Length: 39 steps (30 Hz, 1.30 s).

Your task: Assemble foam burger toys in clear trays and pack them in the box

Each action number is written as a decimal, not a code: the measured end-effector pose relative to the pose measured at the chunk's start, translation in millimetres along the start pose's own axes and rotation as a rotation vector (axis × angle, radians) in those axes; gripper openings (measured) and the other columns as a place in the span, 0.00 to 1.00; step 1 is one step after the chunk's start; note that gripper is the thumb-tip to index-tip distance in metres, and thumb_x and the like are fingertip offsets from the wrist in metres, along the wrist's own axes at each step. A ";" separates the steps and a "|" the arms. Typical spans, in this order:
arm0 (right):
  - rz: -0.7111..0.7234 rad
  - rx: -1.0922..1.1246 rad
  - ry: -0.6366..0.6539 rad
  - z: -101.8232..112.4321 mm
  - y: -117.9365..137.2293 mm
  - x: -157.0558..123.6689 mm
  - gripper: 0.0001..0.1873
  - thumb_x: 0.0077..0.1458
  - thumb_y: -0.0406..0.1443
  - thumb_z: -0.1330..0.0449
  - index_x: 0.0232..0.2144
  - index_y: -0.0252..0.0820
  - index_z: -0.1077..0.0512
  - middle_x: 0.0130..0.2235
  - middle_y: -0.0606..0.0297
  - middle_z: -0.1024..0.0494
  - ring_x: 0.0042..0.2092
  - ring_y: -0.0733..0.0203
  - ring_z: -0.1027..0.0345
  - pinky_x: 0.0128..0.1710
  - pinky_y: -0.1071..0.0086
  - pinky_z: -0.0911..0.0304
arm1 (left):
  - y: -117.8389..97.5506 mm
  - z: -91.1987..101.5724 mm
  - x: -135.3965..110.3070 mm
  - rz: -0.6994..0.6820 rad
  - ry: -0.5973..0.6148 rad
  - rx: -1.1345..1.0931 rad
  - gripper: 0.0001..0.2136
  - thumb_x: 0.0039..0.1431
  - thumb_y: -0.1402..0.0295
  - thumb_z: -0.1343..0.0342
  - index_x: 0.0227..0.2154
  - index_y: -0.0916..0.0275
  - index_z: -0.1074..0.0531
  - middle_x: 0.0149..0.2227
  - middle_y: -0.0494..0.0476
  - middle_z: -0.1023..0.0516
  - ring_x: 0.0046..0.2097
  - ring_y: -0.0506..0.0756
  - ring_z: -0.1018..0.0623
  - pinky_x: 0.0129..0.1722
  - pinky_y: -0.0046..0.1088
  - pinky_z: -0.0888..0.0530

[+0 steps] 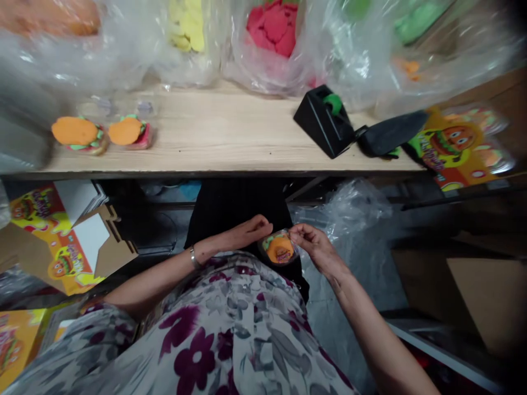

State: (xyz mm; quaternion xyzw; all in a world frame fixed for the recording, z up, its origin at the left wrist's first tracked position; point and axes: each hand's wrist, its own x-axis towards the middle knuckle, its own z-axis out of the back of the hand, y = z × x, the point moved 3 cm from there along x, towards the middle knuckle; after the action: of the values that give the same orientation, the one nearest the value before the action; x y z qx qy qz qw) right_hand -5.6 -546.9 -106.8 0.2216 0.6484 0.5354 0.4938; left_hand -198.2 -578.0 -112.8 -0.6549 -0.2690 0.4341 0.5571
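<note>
The person's right hand [313, 248] pinches the upper edge of a clear-wrapped burger-shaped toy [280, 248], with the fingers [297, 230] drawn narrow on the film and clear of the orange top. The packet hangs in front of the person's middle, over a floral dress [197, 351], and the pinch leaves the soft-looking top unpressed. The left hand [249, 232], with a metal bracelet [193, 257] at its wrist, lies just beside the packet, its fingers [263, 224] loosely curled; whether they touch the film cannot be told from this view. Two unwrapped burger-shaped toys [101, 133] lie on the pale wooden worktop [230, 148], near a black tape dispenser [325, 120] with a green roll and a dark flat-bladed tool [391, 133]. Clear bags of yellow dough [187, 24] and red dough [274, 30] stand along the far side, and a printed burger card [457, 145] sits at the right end. A flat printed carton [57, 247] lies low on the left, and crumpled clear film [346, 208] lies low on the right.
</note>
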 end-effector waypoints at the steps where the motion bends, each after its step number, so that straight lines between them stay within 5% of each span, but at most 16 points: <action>1: -0.008 0.088 -0.057 0.7 -0.7 1.6 0.16 0.43 0.47 0.35 0.27 0.42 0.30 0.26 0.68 0.29 0.28 0.65 0.38 0.30 0.71 0.41 | -0.6 -1.0 0.5 -0.023 -0.041 -0.114 0.18 0.58 0.54 0.50 0.43 0.63 0.36 0.42 0.55 0.31 0.42 0.50 0.30 0.43 0.28 0.33; 5: 0.003 0.301 -0.149 -7.6 2.2 6.4 0.19 0.40 0.49 0.33 0.26 0.43 0.32 0.25 0.68 0.31 0.26 0.65 0.39 0.28 0.71 0.41 | -5.7 -13.1 1.1 -0.022 -0.115 -0.613 0.28 0.51 0.62 0.38 0.54 0.57 0.41 0.52 0.58 0.33 0.50 0.54 0.29 0.50 0.35 0.32; 9: 0.134 0.174 -0.151 -6.3 24.1 9.5 0.15 0.51 0.48 0.40 0.30 0.44 0.29 0.25 0.67 0.30 0.27 0.64 0.38 0.31 0.70 0.39 | -17.2 -9.0 0.8 0.063 -0.126 -0.927 0.22 0.53 0.62 0.41 0.51 0.59 0.36 0.48 0.61 0.28 0.44 0.58 0.24 0.44 0.42 0.27; 12: 0.332 -0.099 -0.298 14.9 53.3 9.8 0.13 0.55 0.46 0.43 0.30 0.44 0.27 0.28 0.65 0.28 0.31 0.61 0.35 0.36 0.67 0.39 | -29.5 3.7 0.7 0.033 -0.061 -1.022 0.21 0.59 0.57 0.48 0.52 0.63 0.35 0.46 0.66 0.26 0.45 0.61 0.23 0.43 0.39 0.26; 16: 0.611 -0.363 -0.573 51.6 95.9 15.0 0.19 0.56 0.45 0.44 0.18 0.43 0.33 0.30 0.62 0.28 0.36 0.58 0.34 0.39 0.66 0.40 | -47.8 16.3 1.6 0.021 0.007 -1.094 0.25 0.61 0.53 0.53 0.51 0.68 0.33 0.50 0.69 0.28 0.48 0.62 0.24 0.39 0.32 0.25; 21: 0.752 -0.532 -0.758 91.8 132.3 53.9 0.16 0.52 0.46 0.41 0.40 0.43 0.28 0.40 0.60 0.31 0.33 0.61 0.37 0.38 0.65 0.38 | -78.8 28.9 5.1 -0.058 -0.051 -1.099 0.25 0.61 0.52 0.53 0.51 0.69 0.32 0.51 0.70 0.28 0.48 0.61 0.24 0.42 0.33 0.25; 23: 0.743 -0.560 -0.738 106.2 143.4 76.2 0.20 0.50 0.47 0.40 0.42 0.43 0.27 0.40 0.60 0.32 0.31 0.63 0.38 0.38 0.64 0.37 | -89.5 35.6 7.0 -0.108 -0.111 -1.060 0.24 0.61 0.54 0.52 0.51 0.70 0.32 0.51 0.70 0.27 0.48 0.61 0.24 0.46 0.36 0.26; 27: 0.643 -0.478 -0.550 124.9 162.1 110.5 0.14 0.43 0.47 0.35 0.26 0.43 0.23 0.28 0.65 0.30 0.31 0.62 0.39 0.36 0.66 0.37 | -99.9 48.2 10.2 -0.140 -0.184 -1.004 0.22 0.61 0.56 0.50 0.49 0.70 0.31 0.49 0.70 0.26 0.47 0.61 0.23 0.48 0.38 0.27; 33: 0.266 -0.075 -0.259 128.0 167.2 125.4 0.12 0.35 0.40 0.30 0.22 0.39 0.24 0.24 0.67 0.25 0.22 0.69 0.39 0.18 0.75 0.39 | -93.8 56.3 11.6 -0.087 -0.237 -1.016 0.20 0.61 0.59 0.49 0.49 0.70 0.31 0.48 0.69 0.25 0.46 0.61 0.23 0.47 0.38 0.26; 39: 0.273 0.168 -0.235 127.8 159.7 112.7 0.14 0.34 0.40 0.29 0.25 0.41 0.25 0.30 0.64 0.22 0.29 0.64 0.30 0.33 0.65 0.27 | -85.3 54.3 16.8 -0.048 -0.227 -1.036 0.20 0.60 0.60 0.48 0.48 0.70 0.30 0.50 0.69 0.26 0.49 0.63 0.25 0.48 0.38 0.26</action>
State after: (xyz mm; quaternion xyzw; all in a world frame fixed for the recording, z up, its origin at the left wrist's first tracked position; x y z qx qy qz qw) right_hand 21.3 -341.6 1.4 0.4087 0.5926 0.5119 0.4688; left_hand -226.1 -516.9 -35.2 -0.7868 -0.5218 0.2996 0.1378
